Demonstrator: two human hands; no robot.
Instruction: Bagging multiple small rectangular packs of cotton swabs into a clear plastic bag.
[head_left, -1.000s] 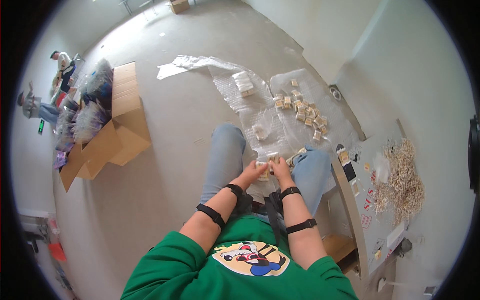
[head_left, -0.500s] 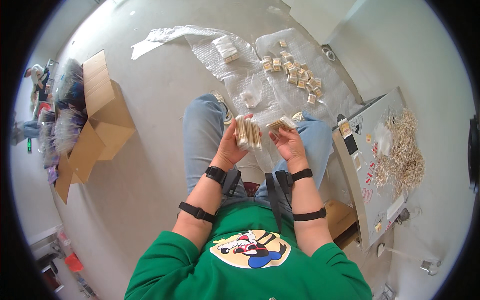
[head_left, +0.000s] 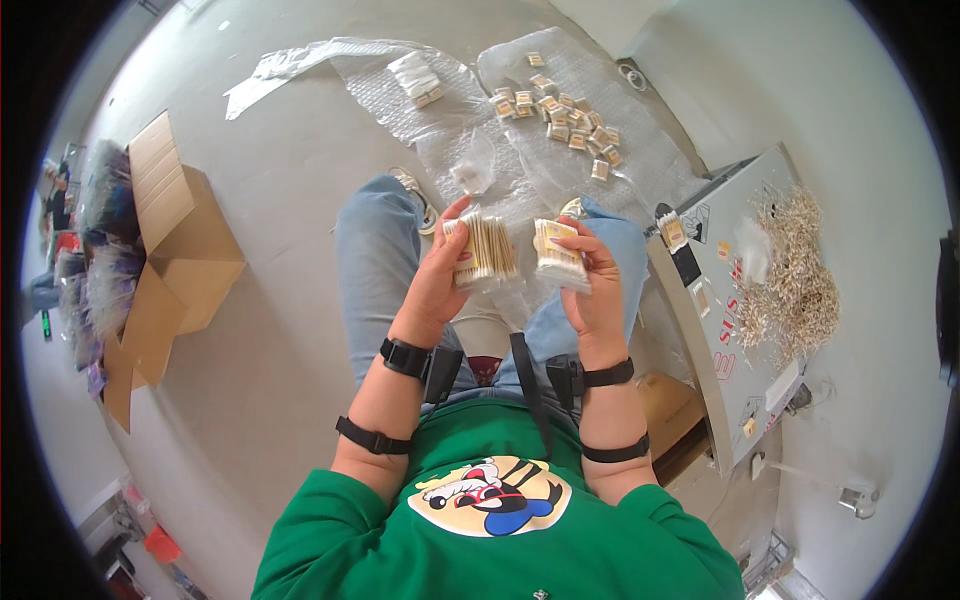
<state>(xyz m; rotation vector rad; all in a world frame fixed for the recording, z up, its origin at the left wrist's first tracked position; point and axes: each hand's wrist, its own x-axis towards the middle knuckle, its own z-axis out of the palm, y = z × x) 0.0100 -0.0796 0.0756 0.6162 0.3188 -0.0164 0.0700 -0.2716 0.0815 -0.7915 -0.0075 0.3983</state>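
Left grip [head_left: 434,275] clamps a swab bundle [head_left: 487,252] at its inner side; right grip [head_left: 599,285] pinches a swab pack [head_left: 556,255] inward. Caution: slack pressure could spill swabs below either grip.

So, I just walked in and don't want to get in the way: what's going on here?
Someone in a green top is handling packs of thin sticks, possibly cotton swabs. The left hand holds a thick bundle, and the right hand holds a smaller pack, apart from it. Ahead, more small packs lie scattered on bubble wrap. To the right, a heap of sticks sits on a table; to the left is an open cardboard box.
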